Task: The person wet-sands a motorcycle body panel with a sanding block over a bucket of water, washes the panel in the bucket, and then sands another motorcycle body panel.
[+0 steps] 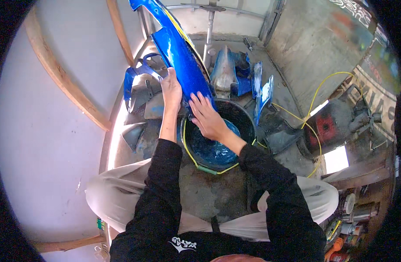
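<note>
My left hand (171, 89) grips the left edge of a long blue panel (178, 52), fingers wrapped around it. My right hand (207, 117) lies open and flat on the lower end of the same panel, fingers spread, not clamped on anything. The two hands are apart, the left a little farther from me than the right. The panel runs away from me, tilted, with its near end over a black bucket (246, 120) directly under my right hand. The bucket holds blue-tinted liquid. A yellow hose (311, 102) leads off to the right of my right hand, and a loop of it curves round the near rim of the bucket. Beyond my hands, more blue parts (235, 70) stand upright against the wall. To the left of my left hand sits a curved blue piece (135, 76) and grey parts (135, 135) on the floor. Cans (353, 209) stand well to the right, near my right knee. I squat with both knees spread either side of the bucket.
</note>
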{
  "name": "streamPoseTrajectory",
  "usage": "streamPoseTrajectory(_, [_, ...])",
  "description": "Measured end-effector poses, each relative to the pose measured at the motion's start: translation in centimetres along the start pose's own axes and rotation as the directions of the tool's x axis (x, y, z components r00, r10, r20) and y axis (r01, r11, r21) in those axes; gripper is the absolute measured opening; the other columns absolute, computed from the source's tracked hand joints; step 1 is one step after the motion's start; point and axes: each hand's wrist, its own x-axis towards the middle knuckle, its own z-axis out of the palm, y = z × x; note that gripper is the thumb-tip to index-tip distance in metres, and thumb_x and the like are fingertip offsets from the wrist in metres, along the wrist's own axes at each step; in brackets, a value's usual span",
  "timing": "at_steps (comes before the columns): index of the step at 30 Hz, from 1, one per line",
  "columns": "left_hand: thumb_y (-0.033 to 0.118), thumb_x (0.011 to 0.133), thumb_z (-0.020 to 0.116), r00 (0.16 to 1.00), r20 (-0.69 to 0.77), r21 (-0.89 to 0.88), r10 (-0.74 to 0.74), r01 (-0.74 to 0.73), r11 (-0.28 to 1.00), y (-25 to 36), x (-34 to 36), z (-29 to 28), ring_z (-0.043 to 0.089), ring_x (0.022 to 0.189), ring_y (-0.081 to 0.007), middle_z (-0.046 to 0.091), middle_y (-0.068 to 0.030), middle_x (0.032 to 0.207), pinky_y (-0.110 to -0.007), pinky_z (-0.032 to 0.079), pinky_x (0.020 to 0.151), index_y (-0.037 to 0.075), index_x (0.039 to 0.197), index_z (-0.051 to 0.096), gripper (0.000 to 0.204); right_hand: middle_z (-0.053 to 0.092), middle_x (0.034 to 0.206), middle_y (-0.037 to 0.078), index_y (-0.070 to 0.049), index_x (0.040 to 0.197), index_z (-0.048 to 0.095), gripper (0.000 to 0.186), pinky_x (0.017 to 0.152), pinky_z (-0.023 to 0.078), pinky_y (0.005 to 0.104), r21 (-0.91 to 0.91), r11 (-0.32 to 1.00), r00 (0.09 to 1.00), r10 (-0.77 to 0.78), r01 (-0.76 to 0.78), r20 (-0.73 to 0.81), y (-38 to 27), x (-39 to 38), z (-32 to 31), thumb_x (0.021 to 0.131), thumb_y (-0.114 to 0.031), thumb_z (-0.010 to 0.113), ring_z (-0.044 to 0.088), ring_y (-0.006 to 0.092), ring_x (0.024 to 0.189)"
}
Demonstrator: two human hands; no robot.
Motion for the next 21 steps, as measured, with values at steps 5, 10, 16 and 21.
streamPoseTrajectory(5, [0.056,0.107,0.050,0.999,0.034,0.032,0.022,-0.023,0.999,0.1,0.3,-0.3,0.036,0.063,-0.0076,0.043,0.0061,0.062,-0.032,0.032,0.057,0.010,0.062,0.046,0.065,0.022,0.167,0.025,0.006,0.154,0.033,0.065,0.125,0.020,0.0555,-0.004,0.998,0.995,0.060,-0.060,0.073,0.9,-1.9,-0.6,0.100,-0.022,0.056,0.017,0.0472,0.155])
streamPoseTrajectory(10, [0.046,0.108,0.054,0.998,0.056,-0.093,0.035,-0.030,0.995,0.3,-0.8,1.7,0.038,0.060,-0.0060,0.047,0.0052,0.063,-0.029,0.032,0.053,0.009,0.062,0.053,0.059,0.017,0.168,0.026,-0.001,0.157,0.032,0.066,0.122,0.018,0.0633,-0.007,0.998,0.952,0.052,-0.057,-0.303,1.9,5.8,-1.8,0.099,-0.018,0.057,0.017,0.0511,0.153])
streamPoseTrajectory(16, [0.050,0.107,0.055,0.998,-0.009,-0.084,-0.062,0.061,0.995,0.7,0.3,1.1,0.039,0.059,-0.0075,0.048,0.0044,0.062,-0.031,0.033,0.054,0.010,0.061,0.053,0.061,0.014,0.166,0.033,0.003,0.155,0.031,0.076,0.122,0.020,0.0644,-0.016,0.989,0.953,0.140,-0.150,-0.269,0.6,2.2,2.0,0.095,-0.027,0.065,0.015,0.0524,0.153])
streamPoseTrajectory(21, [0.050,0.106,0.056,0.989,-0.135,0.008,-0.058,0.059,0.998,0.1,1.2,-0.6,0.038,0.061,-0.0076,0.046,0.0049,0.062,-0.031,0.032,0.057,0.009,0.062,0.053,0.060,0.009,0.163,0.039,0.020,0.152,0.016,0.091,0.125,0.023,0.0512,-0.022,0.879,0.846,0.465,-0.476,0.260,0.2,-10.2,6.6,0.096,-0.032,0.066,0.014,0.0549,0.152])
